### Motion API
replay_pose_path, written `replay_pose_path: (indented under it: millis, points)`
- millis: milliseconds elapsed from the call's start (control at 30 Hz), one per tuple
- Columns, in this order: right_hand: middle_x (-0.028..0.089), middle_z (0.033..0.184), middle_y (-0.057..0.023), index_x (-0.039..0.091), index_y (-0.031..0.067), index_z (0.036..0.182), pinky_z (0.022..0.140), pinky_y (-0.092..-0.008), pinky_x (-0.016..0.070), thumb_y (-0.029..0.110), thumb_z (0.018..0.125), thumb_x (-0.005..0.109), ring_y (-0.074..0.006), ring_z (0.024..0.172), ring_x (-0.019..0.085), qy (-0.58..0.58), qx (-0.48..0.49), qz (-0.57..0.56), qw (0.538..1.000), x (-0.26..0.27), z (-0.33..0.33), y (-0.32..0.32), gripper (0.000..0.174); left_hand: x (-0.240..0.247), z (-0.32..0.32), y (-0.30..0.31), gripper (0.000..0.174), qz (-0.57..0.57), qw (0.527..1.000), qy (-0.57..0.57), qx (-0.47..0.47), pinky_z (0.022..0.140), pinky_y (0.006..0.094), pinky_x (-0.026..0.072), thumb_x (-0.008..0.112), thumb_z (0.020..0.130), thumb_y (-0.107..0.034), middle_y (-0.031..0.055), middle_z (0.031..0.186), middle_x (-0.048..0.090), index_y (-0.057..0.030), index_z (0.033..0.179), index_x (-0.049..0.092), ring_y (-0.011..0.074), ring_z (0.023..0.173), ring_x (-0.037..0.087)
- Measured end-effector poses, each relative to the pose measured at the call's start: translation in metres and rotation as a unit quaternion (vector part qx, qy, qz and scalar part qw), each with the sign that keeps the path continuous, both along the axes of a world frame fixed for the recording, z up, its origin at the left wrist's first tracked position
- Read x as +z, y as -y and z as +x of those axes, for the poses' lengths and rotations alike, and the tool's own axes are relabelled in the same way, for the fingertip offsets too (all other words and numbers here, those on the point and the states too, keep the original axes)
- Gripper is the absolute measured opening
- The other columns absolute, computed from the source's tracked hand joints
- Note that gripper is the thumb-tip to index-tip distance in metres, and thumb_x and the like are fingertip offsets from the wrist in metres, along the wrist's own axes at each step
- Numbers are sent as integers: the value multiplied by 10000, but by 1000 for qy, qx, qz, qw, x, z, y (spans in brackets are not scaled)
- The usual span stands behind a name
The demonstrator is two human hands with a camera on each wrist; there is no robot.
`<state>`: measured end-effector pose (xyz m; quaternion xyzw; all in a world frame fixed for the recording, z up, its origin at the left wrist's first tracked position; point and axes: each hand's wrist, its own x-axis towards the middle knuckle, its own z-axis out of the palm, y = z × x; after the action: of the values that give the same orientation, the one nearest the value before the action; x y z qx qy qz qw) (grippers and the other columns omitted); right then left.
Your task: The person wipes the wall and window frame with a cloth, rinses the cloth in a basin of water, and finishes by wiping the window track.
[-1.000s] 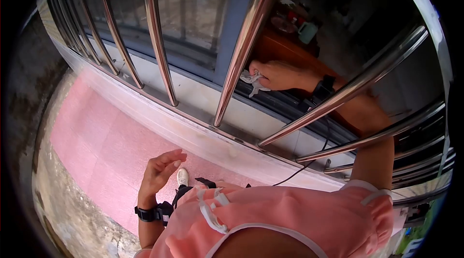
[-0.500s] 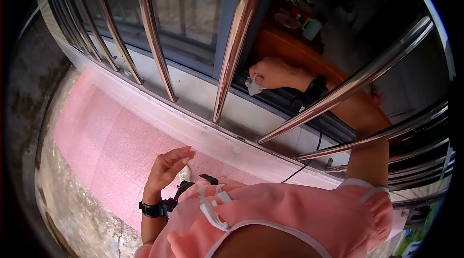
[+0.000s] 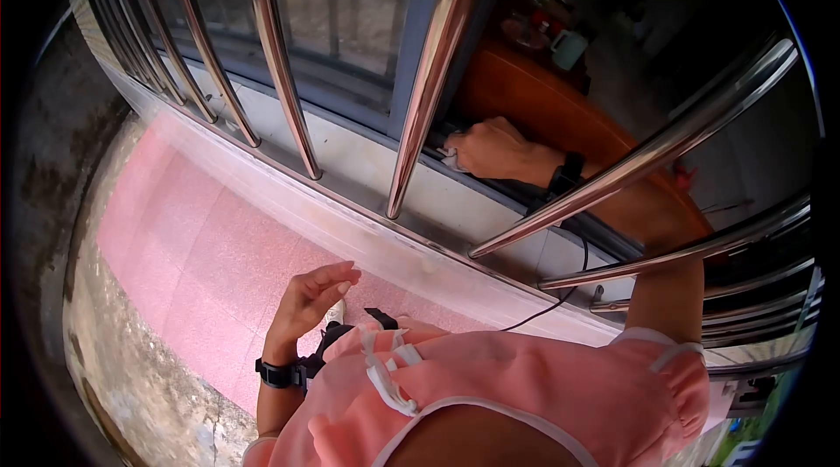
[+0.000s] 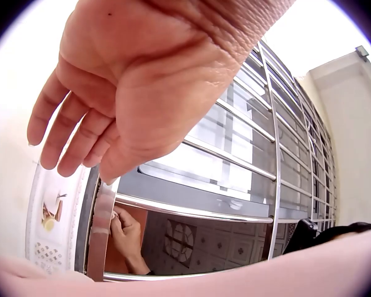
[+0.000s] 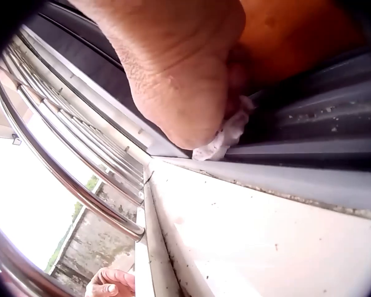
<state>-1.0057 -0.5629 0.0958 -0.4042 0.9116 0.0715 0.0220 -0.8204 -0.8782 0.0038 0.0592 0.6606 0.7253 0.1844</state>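
My right hand reaches between the steel bars and grips a crumpled white cloth. It presses the cloth into the dark window track, close to the edge of the sliding pane's frame. In the head view most of the cloth is hidden under the hand; only a small piece shows by the fingers. Specks of dirt lie in the track in the right wrist view. My left hand is held in front of my body, outside the bars, fingers loosely bent and holding nothing.
Polished steel bars stand in front of the window, one close to the right hand. A white tiled sill runs below the track. Behind it is a brown wooden surface with a pale green jug. A thin black cable crosses the sill.
The right hand has turned down over the track, so less of the cloth shows than a second ago. The left hand keeps its pose, with only a slight shift in view.
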Motion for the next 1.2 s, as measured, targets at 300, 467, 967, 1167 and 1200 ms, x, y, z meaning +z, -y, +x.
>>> replay_pose_path:
  millis: [300,467,967,1167,1200]
  points:
    - [658,724,-188,606,58,1145,537,-382,538,129,773,532,-292,585,653,-97,26,-68,993,-18,-5,-8,385,-6,-3,2,312,-3,1000,-8,-18,881,286,461,588,888,-41,124,1076,646,30,1190,563,171,1007,595]
    - [659,714,-165,585,68,1180,532,-375,530,125,778,526,-285,592,652,-66,6,-39,997,-13,-7,-4,411,-5,-2,-3,316,11,1000,-1,-20,875,285,466,593,885,-43,125,1076,647,29,1192,563,171,1003,597]
    - [594,755,-103,563,24,699,593,-329,425,256,699,750,-245,707,562,254,-88,-77,960,58,-22,-14,297,-2,7,6,317,10,1000,-7,-2,886,294,466,589,884,-35,150,1072,646,45,1189,559,192,1014,602]
    - [598,664,-108,547,21,716,546,-347,431,238,716,754,-212,607,564,81,-138,-184,970,40,-21,-15,300,-5,8,9,314,4,1000,-6,0,894,292,463,589,885,-41,148,1075,646,47,1185,561,193,1019,600]
    - [599,684,-111,542,21,721,554,-342,426,221,711,759,-218,637,572,125,-129,-187,966,36,-21,-15,295,-3,8,9,314,4,1000,-3,0,895,292,463,590,885,-43,147,1075,646,48,1184,561,192,1020,599]
